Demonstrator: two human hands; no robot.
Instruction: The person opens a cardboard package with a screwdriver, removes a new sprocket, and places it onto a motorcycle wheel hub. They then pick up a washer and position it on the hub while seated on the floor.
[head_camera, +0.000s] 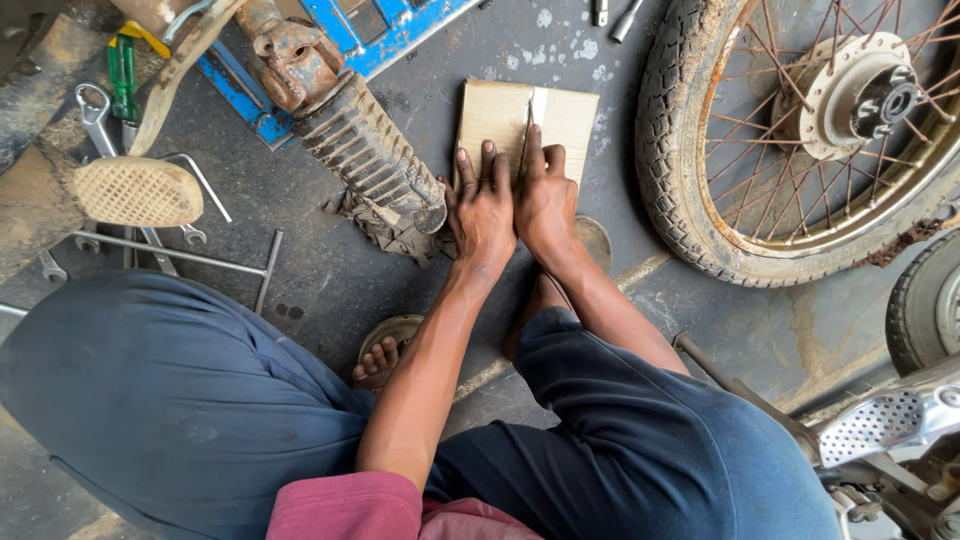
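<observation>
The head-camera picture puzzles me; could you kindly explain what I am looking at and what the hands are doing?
There is one picture, taken by a camera worn on a person's head, looking down as they squat on a grey workshop floor. No machine is involved, only two bare hands. The left hand and right hand press side by side on a flat cardboard box lying on the floor; neither grips it. Beside the left hand lies a ribbed shock absorber. To the right is a muddy spoked motorcycle wheel. Spanners and metal rods lie on the left.
</observation>
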